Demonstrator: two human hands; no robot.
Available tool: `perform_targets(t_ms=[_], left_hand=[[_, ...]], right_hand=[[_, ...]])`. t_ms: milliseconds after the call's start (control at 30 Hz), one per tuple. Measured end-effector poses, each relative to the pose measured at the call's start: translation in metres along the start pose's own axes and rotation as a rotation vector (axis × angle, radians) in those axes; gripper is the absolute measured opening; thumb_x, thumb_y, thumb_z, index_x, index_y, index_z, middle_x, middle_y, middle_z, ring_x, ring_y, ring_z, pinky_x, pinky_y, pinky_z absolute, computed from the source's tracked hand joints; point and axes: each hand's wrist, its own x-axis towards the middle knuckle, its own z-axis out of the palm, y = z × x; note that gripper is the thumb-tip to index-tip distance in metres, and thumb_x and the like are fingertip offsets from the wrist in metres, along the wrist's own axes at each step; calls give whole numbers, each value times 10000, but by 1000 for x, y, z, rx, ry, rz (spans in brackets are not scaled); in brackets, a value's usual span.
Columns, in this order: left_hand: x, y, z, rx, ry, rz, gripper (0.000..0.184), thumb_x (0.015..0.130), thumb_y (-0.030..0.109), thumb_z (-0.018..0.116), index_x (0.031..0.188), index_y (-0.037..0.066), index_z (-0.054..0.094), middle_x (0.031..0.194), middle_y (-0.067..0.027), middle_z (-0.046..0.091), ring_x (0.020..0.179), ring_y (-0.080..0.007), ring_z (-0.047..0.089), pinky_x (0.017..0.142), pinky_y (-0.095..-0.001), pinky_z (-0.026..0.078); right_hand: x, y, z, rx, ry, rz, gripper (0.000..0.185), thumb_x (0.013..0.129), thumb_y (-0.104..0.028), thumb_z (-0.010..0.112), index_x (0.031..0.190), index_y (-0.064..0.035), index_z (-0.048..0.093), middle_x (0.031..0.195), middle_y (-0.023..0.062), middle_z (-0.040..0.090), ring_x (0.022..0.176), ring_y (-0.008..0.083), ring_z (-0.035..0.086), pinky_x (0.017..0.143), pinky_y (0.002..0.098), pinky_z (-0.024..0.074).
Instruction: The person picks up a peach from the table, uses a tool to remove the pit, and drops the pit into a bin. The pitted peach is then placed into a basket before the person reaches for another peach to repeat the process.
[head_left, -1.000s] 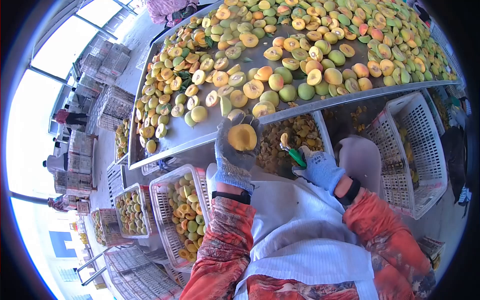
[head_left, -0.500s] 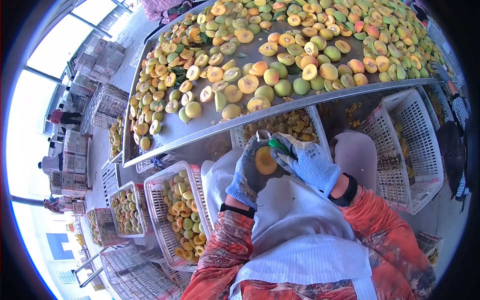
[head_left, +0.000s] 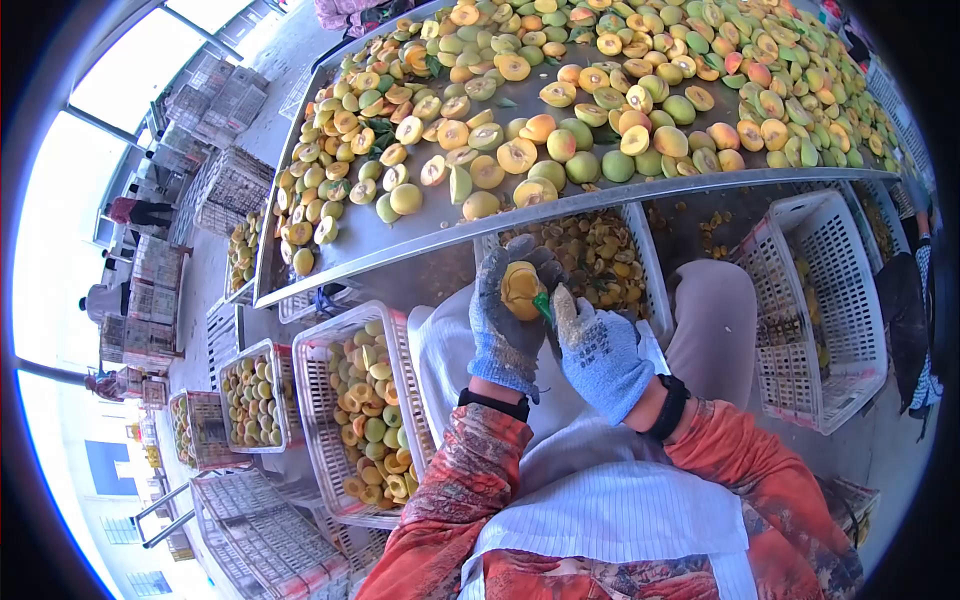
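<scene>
your left hand (head_left: 500, 328), fingers curled round a cut fruit (head_left: 520, 288), your right hand (head_left: 603, 355), fingers wrapped on a green tool (head_left: 542, 304) (right up at the fruit), near the loaded desk (head_left: 362, 232)

Bright daylight from left, panes (head_left: 65, 250) blown white; fisheye bends table edge (head_left: 440, 239); black corners, blue fringing

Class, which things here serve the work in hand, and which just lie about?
Seemingly in use:
fruit half in left hand
green tool in right hand
fruit on metal table

Apparently just lying about:
stacked crates, left background
metal bars, lower left
</scene>
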Motion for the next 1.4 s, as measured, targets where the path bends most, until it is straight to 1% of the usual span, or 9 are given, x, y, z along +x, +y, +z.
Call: perform_targets(t_ms=[233,633,733,833,933,1100,1167,1300,1400], left_hand=[[-3,0,28,-131,-58,143,354,874,327,504,1097,55,549,990,-110,595,871,-282,588,824,-463,482],[-17,20,0,21,52,190,395,858,320,534,1068,-14,570,993,-144,618,883,-266,597,779,-391,498],[-56,96,-60,409,224,367,403,867,336,502,1066,-6,576,957,-135,638,818,-269,627,715,-397,533],[-89,168,-152,1325,752,275,279,817,51,604,1086,-15,571,957,-102,631,788,-150,614,679,-241,518],[-64,173,-131,1421,716,469,273,812,-5,595,1084,-25,577,950,-99,634,789,-125,612,696,-211,504],[100,138,-53,1233,451,355,286,830,95,623,1067,-58,578,897,-96,651,800,-135,612,726,-243,494],[168,123,-63,1879,507,297,527,741,407,681,1079,13,586,926,-174,647,854,-250,636,761,-353,483],[208,106,-44,2205,534,207,477,726,368,664,1048,23,591,957,-202,634,877,-351,612,765,-409,474],[198,115,-57,1624,384,201,407,743,187,666,1104,28,569,950,-181,631,834,-322,628,755,-375,495]], right_hand=[[-1,7,-10,183,187,-25,435,783,-116,526,1192,11,452,803,129,566,643,263,591,573,384,456],[-2,-2,-18,559,-10,104,491,741,-199,658,1150,8,484,821,188,622,707,338,626,617,403,498],[1,21,-12,644,52,264,330,781,-213,636,1039,-30,543,727,177,625,680,331,629,595,402,502],[-5,56,12,681,27,316,329,778,-231,639,1037,-51,546,724,162,628,680,337,628,603,404,504],[-1,61,19,708,-26,339,351,770,-243,654,1049,-58,549,768,168,637,706,345,627,625,408,500],[11,71,24,802,-79,334,373,753,-294,672,1045,-85,570,781,144,648,690,317,630,637,395,481],[11,80,27,700,-154,333,378,743,-324,670,1028,-94,573,787,133,646,641,293,615,637,401,449],[14,94,24,650,-89,261,390,741,-313,680,1045,-98,566,735,122,610,581,285,580,626,393,433],[20,93,17,885,-37,290,377,794,-259,661,1105,-83,539,703,85,595,572,221,585,551,333,444]])
